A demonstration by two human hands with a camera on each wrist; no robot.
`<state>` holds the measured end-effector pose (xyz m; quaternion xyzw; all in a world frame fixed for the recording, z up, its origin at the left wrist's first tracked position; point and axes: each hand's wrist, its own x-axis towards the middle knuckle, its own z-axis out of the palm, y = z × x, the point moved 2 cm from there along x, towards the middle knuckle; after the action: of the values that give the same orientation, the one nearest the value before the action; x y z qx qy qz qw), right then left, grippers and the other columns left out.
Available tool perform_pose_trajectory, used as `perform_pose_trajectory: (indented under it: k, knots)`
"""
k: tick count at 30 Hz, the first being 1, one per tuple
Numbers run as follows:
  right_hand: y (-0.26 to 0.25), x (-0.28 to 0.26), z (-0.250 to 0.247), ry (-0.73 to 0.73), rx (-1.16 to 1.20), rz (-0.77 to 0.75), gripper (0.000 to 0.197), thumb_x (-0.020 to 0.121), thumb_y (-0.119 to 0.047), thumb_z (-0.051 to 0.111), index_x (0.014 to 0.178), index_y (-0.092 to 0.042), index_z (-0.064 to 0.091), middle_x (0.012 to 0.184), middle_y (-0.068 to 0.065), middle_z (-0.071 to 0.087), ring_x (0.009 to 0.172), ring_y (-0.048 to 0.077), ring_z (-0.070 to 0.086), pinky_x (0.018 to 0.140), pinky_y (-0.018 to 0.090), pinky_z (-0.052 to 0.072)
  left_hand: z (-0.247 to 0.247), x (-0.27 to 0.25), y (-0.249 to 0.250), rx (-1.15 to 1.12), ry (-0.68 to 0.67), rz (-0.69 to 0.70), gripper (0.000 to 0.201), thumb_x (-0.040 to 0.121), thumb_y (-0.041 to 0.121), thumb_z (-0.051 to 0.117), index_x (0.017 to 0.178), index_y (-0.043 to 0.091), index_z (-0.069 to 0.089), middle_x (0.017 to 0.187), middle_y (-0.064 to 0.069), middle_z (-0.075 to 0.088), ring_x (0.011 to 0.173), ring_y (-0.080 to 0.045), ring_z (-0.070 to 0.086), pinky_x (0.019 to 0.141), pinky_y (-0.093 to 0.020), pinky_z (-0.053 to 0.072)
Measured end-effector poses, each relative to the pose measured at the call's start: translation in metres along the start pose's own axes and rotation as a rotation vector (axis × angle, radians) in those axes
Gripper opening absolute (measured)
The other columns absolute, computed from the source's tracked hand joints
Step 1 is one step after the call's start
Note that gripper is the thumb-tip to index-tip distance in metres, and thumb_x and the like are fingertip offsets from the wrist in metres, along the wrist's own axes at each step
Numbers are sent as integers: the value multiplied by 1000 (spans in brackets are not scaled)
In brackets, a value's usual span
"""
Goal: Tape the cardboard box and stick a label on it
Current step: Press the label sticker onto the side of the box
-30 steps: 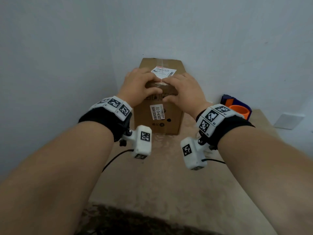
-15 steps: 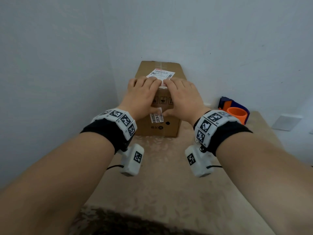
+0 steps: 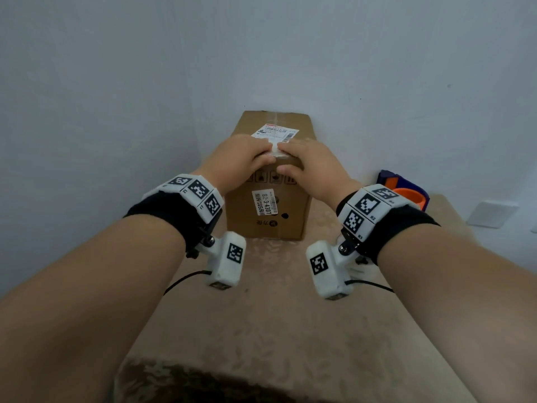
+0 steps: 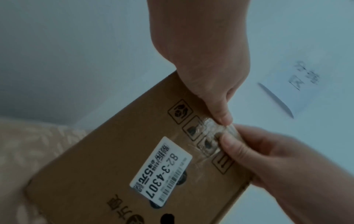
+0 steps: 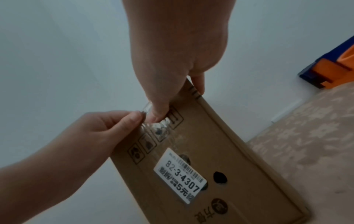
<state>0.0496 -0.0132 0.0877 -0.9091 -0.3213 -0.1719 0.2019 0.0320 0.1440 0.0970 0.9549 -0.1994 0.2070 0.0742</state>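
Observation:
A brown cardboard box [image 3: 290, 225] stands upright in the wall corner at the back of the table. A white shipping label [image 3: 274, 132] lies on its top. A strip of clear tape [image 4: 208, 131] runs over the top front edge onto the front face. My left hand [image 3: 268, 155] and right hand [image 3: 286, 158] lie side by side over that edge. The fingers rest on the label's near end and both thumbs press the tape [image 5: 159, 131] on the front face. A smaller barcode sticker [image 3: 266, 202] sits lower on the front.
An orange and blue tape dispenser [image 3: 406, 190] stands against the wall to the right of the box. The table [image 3: 276, 330] has a beige patterned cloth, with bare cloth between me and the box. A white wall plate [image 3: 491, 213] is at far right.
My fingers, stretched flat over the box top half a second ago, have drawn back to the front edge. Both thumbs now press on the front face. The box has not moved.

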Motion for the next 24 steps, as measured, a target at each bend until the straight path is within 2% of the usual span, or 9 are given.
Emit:
perform_pose_trajectory:
  k: [3, 4, 7, 10, 12, 16, 18, 20, 24]
  knots:
    - [-6, 4, 2, -14, -1, 46, 22, 92, -24, 52, 104, -8, 61, 102, 10, 64, 96, 25, 54, 76, 28, 33, 2, 1, -1, 195, -176, -51, 60, 85, 47, 59, 134, 16, 46, 145, -6, 47, 128, -30, 43, 103, -43, 34]
    - [-7, 3, 3, -21, -4, 59, 21, 92, -23, 51, 103, -8, 61, 103, 10, 63, 94, 24, 53, 74, 26, 31, 2, 2, 1, 237, -217, -77, 69, 81, 49, 62, 139, 19, 40, 150, -2, 40, 133, -28, 37, 107, -44, 29]
    - [-8, -1, 3, -45, 7, 74, 21, 94, -16, 48, 108, -6, 59, 110, 11, 62, 100, 25, 53, 78, 25, 32, -1, 12, 3, 288, -269, -116, 64, 74, 56, 66, 126, 22, 47, 136, 4, 52, 124, -28, 40, 99, -44, 30]
    - [-7, -9, -3, -72, 45, 66, 24, 94, -7, 44, 112, -5, 58, 117, 13, 61, 109, 29, 53, 90, 32, 38, -4, 16, 3, 273, -321, -78, 56, 77, 55, 63, 114, 16, 50, 120, -2, 59, 113, -28, 49, 90, -42, 37]
    - [-8, -16, -12, -96, 75, 54, 30, 94, -4, 43, 119, -4, 57, 126, 14, 59, 118, 30, 50, 99, 34, 36, -5, 12, 0, 159, -298, -41, 56, 84, 50, 57, 123, 11, 49, 123, -10, 59, 113, -30, 54, 91, -43, 45]
    - [-11, -29, -29, -155, 95, 61, 37, 96, -4, 40, 132, -5, 49, 142, 13, 48, 134, 27, 39, 108, 27, 25, -9, -1, -2, 81, -247, -29, 54, 96, 38, 45, 146, 20, 34, 151, -6, 41, 136, -27, 40, 110, -43, 34]
    - [-4, -37, -38, -133, 83, 118, 38, 97, -7, 39, 135, -8, 47, 143, 11, 47, 134, 25, 40, 110, 28, 27, -11, -4, 3, 59, -236, -50, 48, 99, 38, 37, 146, 26, 33, 154, -2, 34, 140, -26, 36, 113, -46, 30]
    - [7, -49, -49, -106, 82, 175, 38, 98, -8, 40, 135, -10, 47, 142, 9, 49, 132, 23, 42, 109, 28, 29, -16, -5, 10, 40, -223, -93, 43, 101, 36, 31, 142, 27, 41, 152, -5, 39, 136, -27, 40, 112, -48, 33]
    - [32, -78, -68, -135, 55, 268, 37, 98, -14, 42, 134, -13, 48, 143, 6, 48, 134, 20, 40, 110, 27, 28, -27, -4, 42, 110, -120, -50, 37, 100, 29, 37, 126, 15, 60, 134, -12, 56, 125, -30, 48, 102, -44, 39]
